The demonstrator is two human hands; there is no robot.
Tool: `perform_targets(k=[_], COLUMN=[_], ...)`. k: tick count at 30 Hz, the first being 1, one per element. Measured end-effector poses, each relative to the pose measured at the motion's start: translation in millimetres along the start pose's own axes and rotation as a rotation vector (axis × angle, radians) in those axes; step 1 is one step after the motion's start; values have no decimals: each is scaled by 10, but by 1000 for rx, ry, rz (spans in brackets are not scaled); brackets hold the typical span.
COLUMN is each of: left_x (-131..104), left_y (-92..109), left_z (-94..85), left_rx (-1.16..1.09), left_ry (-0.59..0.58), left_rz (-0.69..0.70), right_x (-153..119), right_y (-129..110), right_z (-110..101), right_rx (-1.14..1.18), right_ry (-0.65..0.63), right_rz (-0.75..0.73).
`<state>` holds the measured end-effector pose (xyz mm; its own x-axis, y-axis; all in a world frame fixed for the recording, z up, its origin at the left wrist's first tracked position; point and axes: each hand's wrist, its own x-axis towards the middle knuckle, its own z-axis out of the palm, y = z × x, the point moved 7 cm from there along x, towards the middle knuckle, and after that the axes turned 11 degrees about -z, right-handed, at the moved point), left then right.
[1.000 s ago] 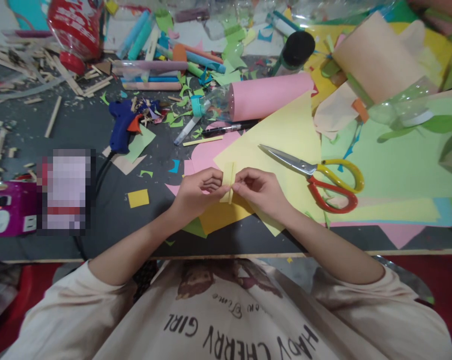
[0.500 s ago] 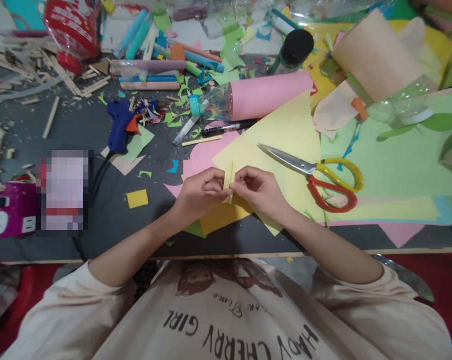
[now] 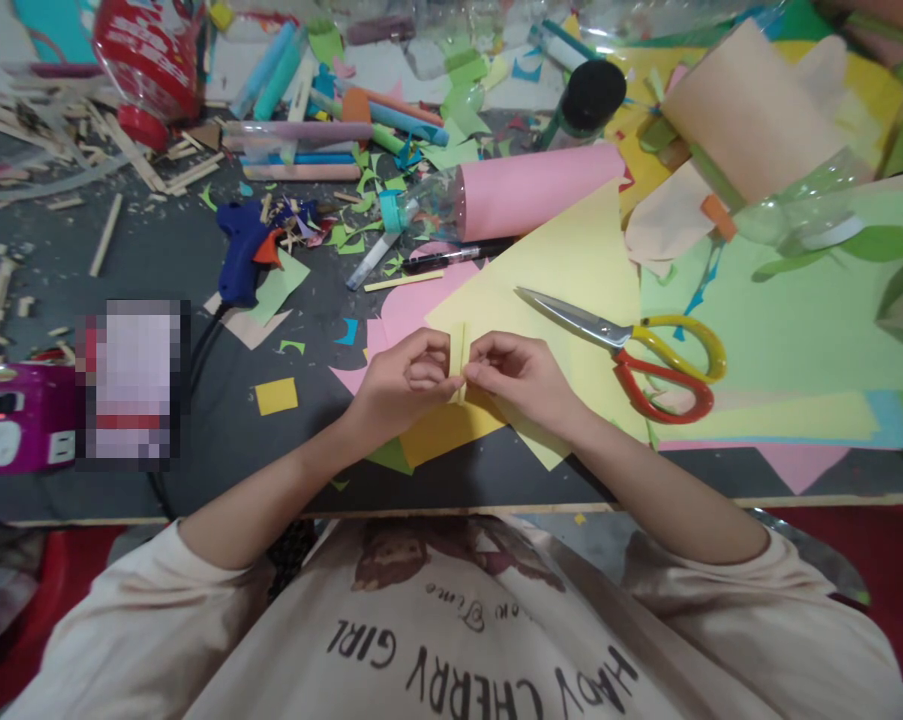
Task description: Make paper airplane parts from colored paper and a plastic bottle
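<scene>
A narrow strip of pale yellow paper [image 3: 458,345] stands upright between my hands, with what looks like a fold or edge along its length. My left hand [image 3: 410,375] pinches its lower left side, fingers curled. From the right, my right hand [image 3: 518,375] has thumb and forefinger closed on the same strip. Beneath both hands lie a large yellow sheet [image 3: 571,260] and a darker yellow-orange piece of paper [image 3: 451,435]. Scissors [image 3: 616,340] with red and yellow handles rest just right of my right hand, blades pointing left.
A blue glue gun [image 3: 242,250] lies at the left, its cable running toward a purple box [image 3: 27,415]. Behind my hands is a bottle wrapped in pink paper [image 3: 541,190]. Paper scraps, markers and wooden sticks [image 3: 106,235] cover much of the table; a beige-wrapped bottle [image 3: 758,110] lies far right.
Both hands stay almost in place, still pinching the yellow paper strip. The strip's visible lower end looks slightly shorter. Nothing else has clearly moved.
</scene>
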<state>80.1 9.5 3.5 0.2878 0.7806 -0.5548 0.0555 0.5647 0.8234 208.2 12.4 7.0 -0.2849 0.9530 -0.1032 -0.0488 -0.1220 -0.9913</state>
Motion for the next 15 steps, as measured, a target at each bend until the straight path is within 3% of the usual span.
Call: perform_targets(k=[7,10,13,15], left_x=[-26,-71,-104,-157], left_y=[46,151,362,569], left_z=[7,-61,-366,-720], left_rx=[73,129,251,447], left_ry=[-31,16,228,523], left_rz=[76,157,294,441], right_x=[0,9,25,38], right_y=[-16,-18,1,11], right_z=[-13,-39,-85,-117], right_rx=[39,146,241,272], right_ry=[52,79,116,141], right_rz=[-5,14,38,44])
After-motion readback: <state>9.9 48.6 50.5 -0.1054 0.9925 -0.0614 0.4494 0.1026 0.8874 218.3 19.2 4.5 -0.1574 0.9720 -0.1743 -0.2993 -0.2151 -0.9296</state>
